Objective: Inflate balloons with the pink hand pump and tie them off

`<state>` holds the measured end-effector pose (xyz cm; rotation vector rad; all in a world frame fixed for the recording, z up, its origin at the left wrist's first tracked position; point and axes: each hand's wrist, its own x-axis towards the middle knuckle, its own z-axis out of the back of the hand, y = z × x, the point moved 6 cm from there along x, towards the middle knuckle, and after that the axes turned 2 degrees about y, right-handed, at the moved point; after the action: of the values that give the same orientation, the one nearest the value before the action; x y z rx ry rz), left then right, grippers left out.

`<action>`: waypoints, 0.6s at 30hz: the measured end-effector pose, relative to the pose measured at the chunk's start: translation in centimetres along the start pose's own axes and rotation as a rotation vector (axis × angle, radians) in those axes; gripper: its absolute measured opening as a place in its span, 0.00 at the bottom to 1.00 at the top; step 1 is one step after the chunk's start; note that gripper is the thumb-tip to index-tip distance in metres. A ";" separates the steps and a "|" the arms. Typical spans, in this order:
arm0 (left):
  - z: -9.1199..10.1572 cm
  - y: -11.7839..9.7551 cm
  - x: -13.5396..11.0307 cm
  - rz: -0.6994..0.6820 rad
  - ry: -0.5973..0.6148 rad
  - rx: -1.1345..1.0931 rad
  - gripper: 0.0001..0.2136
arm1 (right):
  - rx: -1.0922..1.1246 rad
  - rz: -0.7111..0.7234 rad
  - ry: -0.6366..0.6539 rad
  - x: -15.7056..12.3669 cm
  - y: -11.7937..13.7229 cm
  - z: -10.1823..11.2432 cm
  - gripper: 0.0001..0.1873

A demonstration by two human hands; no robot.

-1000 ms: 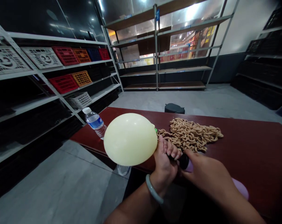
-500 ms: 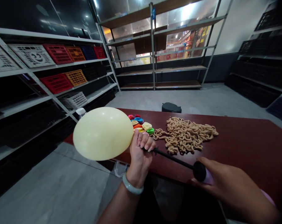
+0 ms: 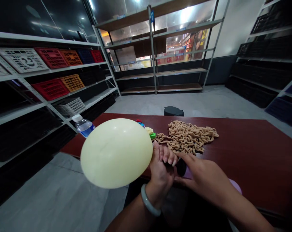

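Observation:
A pale yellow inflated balloon (image 3: 117,153) juts out to the left from my left hand (image 3: 163,166). That hand is closed around the balloon's neck and the front end of a hand pump; the join is hidden under my fingers. My right hand (image 3: 206,177) grips the purple body of the pump (image 3: 188,173), whose black end cap sits close to my left hand. The black rod seen earlier between the hands is now out of sight. Behind the big balloon, partly covered by it, lies a small heap of coloured uninflated balloons (image 3: 149,131).
A heap of tan chain links (image 3: 189,137) lies on the dark red table (image 3: 252,154). A water bottle (image 3: 84,125) stands left of the balloon. Beyond the table are a dark stool (image 3: 173,111) and a metal rack (image 3: 152,48); crates (image 3: 51,90) fill shelves at left.
The pump has been pushed together, my right hand moving left up to my left hand. The balloon looks larger and sits lower and further right. More of the bottle shows.

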<state>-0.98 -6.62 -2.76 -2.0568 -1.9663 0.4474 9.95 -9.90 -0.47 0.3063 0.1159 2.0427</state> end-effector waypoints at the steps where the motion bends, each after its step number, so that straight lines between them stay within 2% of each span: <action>1: 0.2 -0.1 0.2 -0.001 -0.008 -0.002 0.24 | 0.004 0.020 -0.010 0.0 0.1 0.1 0.31; 8: 1.3 -0.5 1.3 -0.088 -0.056 0.086 0.23 | -0.036 0.037 -0.013 -0.8 -0.2 -0.8 0.22; 11: 1.9 -1.4 2.1 -0.119 -0.097 0.165 0.22 | -0.037 0.009 -0.018 -1.5 -1.5 -1.1 0.22; 14: 2.8 -3.0 3.1 -0.196 -0.119 0.261 0.19 | -0.037 -0.174 -0.059 -2.2 -6.1 0.0 0.24; 16: 3.4 -3.6 3.6 -0.216 -0.097 0.325 0.15 | -0.073 -0.449 -0.134 -2.9 -11.4 1.7 0.28; 18: 4.0 -3.5 3.8 -0.202 -0.057 0.385 0.13 | -0.110 -0.620 -0.185 -3.4 -16.8 3.3 0.34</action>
<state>-5.65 -2.75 -5.26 -1.6103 -1.9131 0.7771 26.69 -5.13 -1.41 0.3387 -0.0173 1.3948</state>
